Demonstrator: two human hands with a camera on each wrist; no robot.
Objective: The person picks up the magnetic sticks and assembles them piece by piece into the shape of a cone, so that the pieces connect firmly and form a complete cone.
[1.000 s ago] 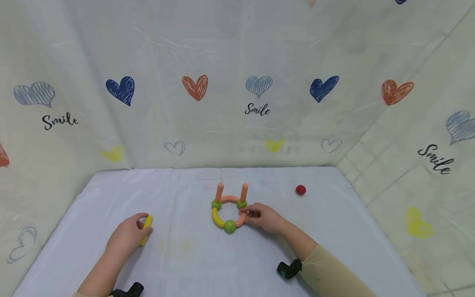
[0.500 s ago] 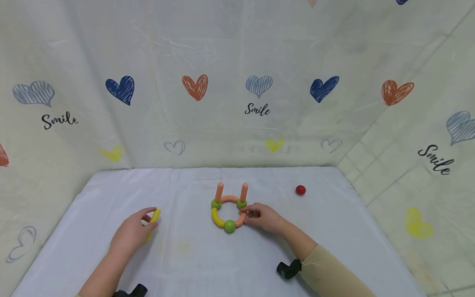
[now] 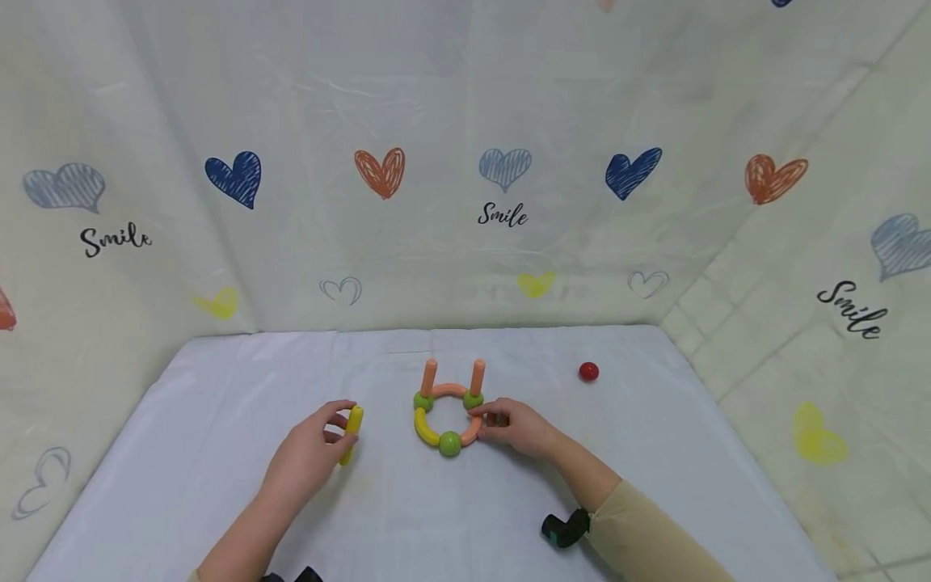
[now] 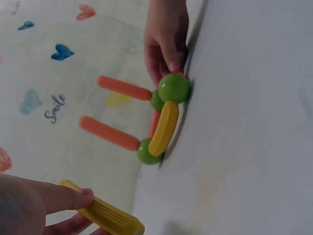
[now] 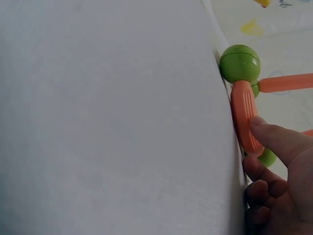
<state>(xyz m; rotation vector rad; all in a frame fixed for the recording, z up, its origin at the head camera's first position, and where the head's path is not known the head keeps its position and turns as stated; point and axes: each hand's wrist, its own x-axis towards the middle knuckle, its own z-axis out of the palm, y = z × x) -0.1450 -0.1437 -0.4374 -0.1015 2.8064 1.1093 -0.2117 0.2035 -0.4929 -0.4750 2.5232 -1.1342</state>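
Note:
Between thumb and fingers, my left hand (image 3: 309, 453) pinches a yellow ridged stick (image 4: 110, 215), slanted and held left of a toy ring. That ring lies on the white cloth, made of green balls joined by curved pieces. One ball (image 3: 450, 444) is at the front, with a yellow curved piece (image 3: 425, 428) on its left and an orange curved piece (image 5: 243, 115) on its right. Two orange rods (image 3: 430, 377) stand up from the rear balls. At the ring's right side, my right hand (image 3: 520, 427) grips the orange curved piece, thumb on its ridged face.
A red ball (image 3: 589, 372) sits farther back on the right of the cloth-covered table (image 3: 640, 453). Behind the table hangs a pale sheet (image 3: 436, 259) printed with hearts. Dark wrist cameras (image 3: 566, 528) stick out beneath both forearms.
My left hand has carried the yellow stick rightward, closer to the ring. The right hand and the ring have stayed where they were.

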